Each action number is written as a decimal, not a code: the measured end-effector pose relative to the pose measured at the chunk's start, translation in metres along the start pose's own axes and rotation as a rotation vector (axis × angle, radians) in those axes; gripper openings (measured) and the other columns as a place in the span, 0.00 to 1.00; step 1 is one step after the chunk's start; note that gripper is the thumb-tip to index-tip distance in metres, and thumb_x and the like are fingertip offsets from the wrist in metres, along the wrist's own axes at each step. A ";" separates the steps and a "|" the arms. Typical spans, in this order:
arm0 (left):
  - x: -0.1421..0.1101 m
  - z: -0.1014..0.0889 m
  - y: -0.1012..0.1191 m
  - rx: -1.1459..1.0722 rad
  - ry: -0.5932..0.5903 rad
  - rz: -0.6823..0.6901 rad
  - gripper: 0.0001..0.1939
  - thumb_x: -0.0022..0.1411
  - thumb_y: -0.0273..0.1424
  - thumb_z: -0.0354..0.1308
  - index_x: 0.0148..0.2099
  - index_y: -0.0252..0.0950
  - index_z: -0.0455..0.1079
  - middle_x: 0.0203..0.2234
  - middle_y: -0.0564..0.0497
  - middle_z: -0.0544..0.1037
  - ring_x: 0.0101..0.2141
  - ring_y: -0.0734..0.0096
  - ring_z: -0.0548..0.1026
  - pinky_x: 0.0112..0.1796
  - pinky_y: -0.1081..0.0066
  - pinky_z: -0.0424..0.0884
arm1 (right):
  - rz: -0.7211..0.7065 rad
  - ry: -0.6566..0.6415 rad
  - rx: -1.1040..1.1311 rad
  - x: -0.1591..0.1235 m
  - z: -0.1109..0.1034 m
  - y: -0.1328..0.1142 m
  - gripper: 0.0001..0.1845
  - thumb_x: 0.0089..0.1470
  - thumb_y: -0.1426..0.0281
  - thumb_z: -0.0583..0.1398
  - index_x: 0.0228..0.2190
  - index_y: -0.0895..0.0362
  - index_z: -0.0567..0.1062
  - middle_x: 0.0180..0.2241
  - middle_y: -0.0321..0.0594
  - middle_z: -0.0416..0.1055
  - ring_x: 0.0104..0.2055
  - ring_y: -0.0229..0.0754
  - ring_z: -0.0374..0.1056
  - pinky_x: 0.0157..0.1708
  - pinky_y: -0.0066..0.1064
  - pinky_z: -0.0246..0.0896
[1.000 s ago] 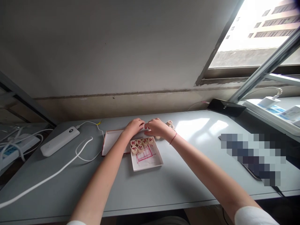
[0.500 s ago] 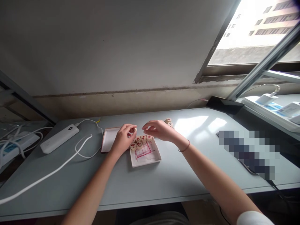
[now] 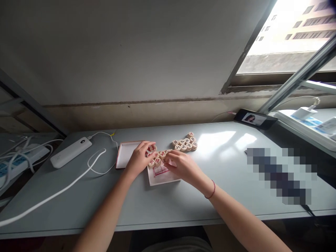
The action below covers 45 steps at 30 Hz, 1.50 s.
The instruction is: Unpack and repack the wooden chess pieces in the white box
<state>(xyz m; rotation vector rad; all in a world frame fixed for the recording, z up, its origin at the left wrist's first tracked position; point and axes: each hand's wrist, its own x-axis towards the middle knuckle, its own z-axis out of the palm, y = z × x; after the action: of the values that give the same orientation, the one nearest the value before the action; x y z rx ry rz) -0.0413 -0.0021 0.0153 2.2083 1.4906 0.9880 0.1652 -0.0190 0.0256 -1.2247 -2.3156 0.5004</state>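
Note:
A shallow white box (image 3: 154, 182) with a pink-lined drawing on its floor sits in front of me. Round wooden Chinese chess pieces (image 3: 157, 154) with red characters stand in rows along its far side. At the box's far left corner, my left hand (image 3: 139, 157) curls its thumb and fingers around a red-marked Chinese chess piece (image 3: 153, 148). Over the box's right half, my right hand (image 3: 181, 165) pinches another red piece (image 3: 165, 160) beside the front row; its fingers partly cover it.
Behind the box, dark-marked pieces (image 3: 184, 142) stand grouped on the grey desk (image 3: 215, 196). The box lid (image 3: 123, 155) lies left of the box. Further left are a white power bank (image 3: 70, 152) and looping cable. A phone (image 3: 254, 119) leans at the back right.
My right hand has come down and toward me into the box, with a piece at its fingertips. The dark-marked group is uncovered. My left hand has stayed near its corner; the phone screen has lit up.

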 end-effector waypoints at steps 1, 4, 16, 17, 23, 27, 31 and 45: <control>0.000 0.000 0.000 -0.002 -0.001 0.001 0.15 0.61 0.30 0.55 0.51 0.41 0.68 0.43 0.50 0.74 0.39 0.69 0.75 0.41 0.68 0.74 | 0.010 -0.011 -0.085 0.000 0.003 -0.001 0.07 0.57 0.73 0.58 0.30 0.56 0.75 0.33 0.40 0.73 0.33 0.39 0.67 0.31 0.28 0.63; 0.000 0.000 0.002 -0.015 -0.009 0.001 0.14 0.61 0.31 0.56 0.51 0.40 0.67 0.42 0.50 0.75 0.38 0.70 0.75 0.40 0.68 0.73 | 0.012 -0.049 -0.234 -0.001 0.011 -0.001 0.11 0.59 0.73 0.56 0.28 0.56 0.76 0.33 0.42 0.74 0.33 0.40 0.67 0.29 0.27 0.58; -0.009 0.017 0.031 0.250 -0.232 0.210 0.04 0.61 0.31 0.58 0.39 0.42 0.72 0.38 0.53 0.80 0.45 0.62 0.71 0.46 0.59 0.58 | 0.343 0.286 0.072 0.011 -0.029 0.033 0.17 0.57 0.61 0.55 0.22 0.56 0.74 0.23 0.38 0.71 0.22 0.36 0.62 0.26 0.27 0.55; -0.010 0.018 0.031 0.266 -0.236 0.226 0.04 0.61 0.30 0.58 0.39 0.42 0.72 0.40 0.53 0.80 0.45 0.62 0.70 0.45 0.59 0.58 | 0.380 0.308 0.097 0.012 -0.033 0.039 0.17 0.56 0.60 0.55 0.22 0.56 0.74 0.22 0.38 0.71 0.22 0.37 0.62 0.26 0.27 0.55; -0.007 0.022 0.030 0.347 -0.222 0.275 0.05 0.60 0.31 0.58 0.39 0.41 0.73 0.46 0.48 0.75 0.47 0.59 0.67 0.45 0.58 0.60 | 0.644 0.505 0.073 0.014 -0.062 0.077 0.16 0.53 0.61 0.54 0.27 0.57 0.76 0.29 0.43 0.75 0.29 0.42 0.68 0.30 0.29 0.58; -0.007 0.026 0.029 0.400 -0.226 0.352 0.08 0.61 0.32 0.57 0.42 0.45 0.75 0.50 0.48 0.72 0.50 0.57 0.64 0.48 0.56 0.58 | 0.658 0.359 -0.082 0.031 -0.068 0.098 0.15 0.52 0.63 0.54 0.34 0.56 0.77 0.37 0.43 0.76 0.38 0.44 0.69 0.34 0.30 0.58; -0.008 0.030 0.028 0.411 -0.244 0.341 0.07 0.63 0.31 0.55 0.39 0.42 0.75 0.50 0.48 0.72 0.50 0.58 0.65 0.47 0.57 0.59 | 0.629 0.121 -0.264 0.058 -0.056 0.112 0.17 0.50 0.64 0.56 0.40 0.57 0.76 0.38 0.45 0.75 0.42 0.47 0.69 0.34 0.30 0.58; -0.005 0.028 0.029 0.217 -0.079 0.267 0.22 0.63 0.38 0.57 0.59 0.46 0.65 0.53 0.45 0.68 0.52 0.56 0.67 0.51 0.55 0.65 | 0.294 0.072 0.239 0.046 -0.054 0.056 0.16 0.51 0.64 0.62 0.41 0.58 0.76 0.35 0.43 0.76 0.35 0.42 0.72 0.34 0.30 0.65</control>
<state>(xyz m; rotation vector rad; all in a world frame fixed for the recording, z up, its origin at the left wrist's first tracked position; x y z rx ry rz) -0.0029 -0.0152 0.0106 2.6218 1.3481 0.8350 0.2103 0.0548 0.0523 -1.4423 -1.9584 0.7956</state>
